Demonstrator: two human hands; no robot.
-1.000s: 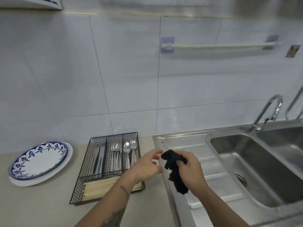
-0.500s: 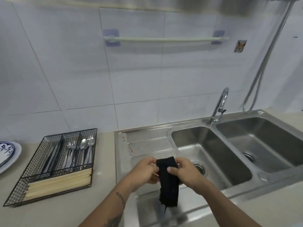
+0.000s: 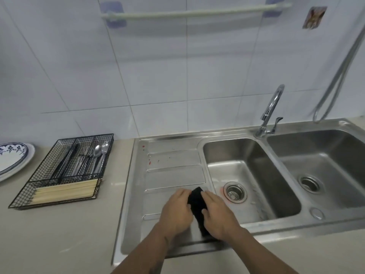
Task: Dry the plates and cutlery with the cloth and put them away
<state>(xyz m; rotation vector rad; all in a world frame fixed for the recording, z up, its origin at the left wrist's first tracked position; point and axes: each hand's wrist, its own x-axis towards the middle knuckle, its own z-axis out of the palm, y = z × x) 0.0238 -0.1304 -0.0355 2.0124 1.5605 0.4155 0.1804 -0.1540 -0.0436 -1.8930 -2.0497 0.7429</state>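
Lowered since 0.5 seconds before, both my left hand [image 3: 176, 209] and right hand [image 3: 217, 211] gripped the folded black cloth [image 3: 198, 207] over the drainboard [image 3: 173, 161], left of the sink [image 3: 254, 175], while plates [image 3: 13, 161] and cutlery tray [image 3: 65, 171] sat further left, apparently put away.

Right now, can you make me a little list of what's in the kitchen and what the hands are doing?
left hand: grips the black cloth, over the draining board
right hand: grips the same cloth from the other side
black cloth: bunched between both hands
draining board: steel, a few small specks on it
wire cutlery tray: on the counter, left of the sink
in the tray: spoons, forks, chopsticks
plates: blue-patterned one on top, at the left edge
sink basins: two, nothing in them
tap: no water running
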